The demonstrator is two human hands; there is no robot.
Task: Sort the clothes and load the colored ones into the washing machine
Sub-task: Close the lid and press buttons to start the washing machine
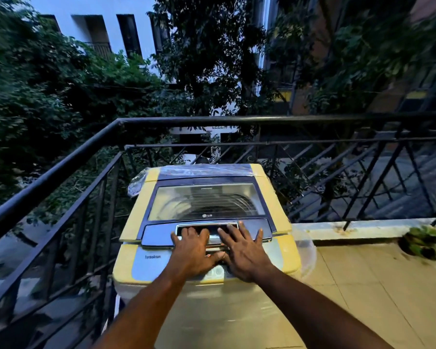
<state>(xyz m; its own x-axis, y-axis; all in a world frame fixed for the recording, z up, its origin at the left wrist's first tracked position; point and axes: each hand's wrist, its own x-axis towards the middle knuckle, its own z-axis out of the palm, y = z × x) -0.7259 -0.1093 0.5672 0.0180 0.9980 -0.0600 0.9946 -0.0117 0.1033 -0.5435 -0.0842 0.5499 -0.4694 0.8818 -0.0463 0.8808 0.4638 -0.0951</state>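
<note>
A top-loading washing machine point(136, 258) with yellowed panels stands on a balcony, in the corner of the railing. Its glass lid point(207, 201) lies closed, and the steel drum shows through it. My left hand point(195, 250) rests at the lid's front handle recess point(212, 229), its fingertips bent into the slot. My right hand point(242, 250) lies flat beside it with fingers spread, touching the handle and the control panel. No clothes are in view.
A black metal railing point(61, 170) runs along the left and behind the machine. Clear plastic wrap point(139, 182) covers the machine's back. Tiled floor point(363, 285) stretches to the right, with a potted plant point(428, 243) by a low ledge. Trees and buildings lie beyond.
</note>
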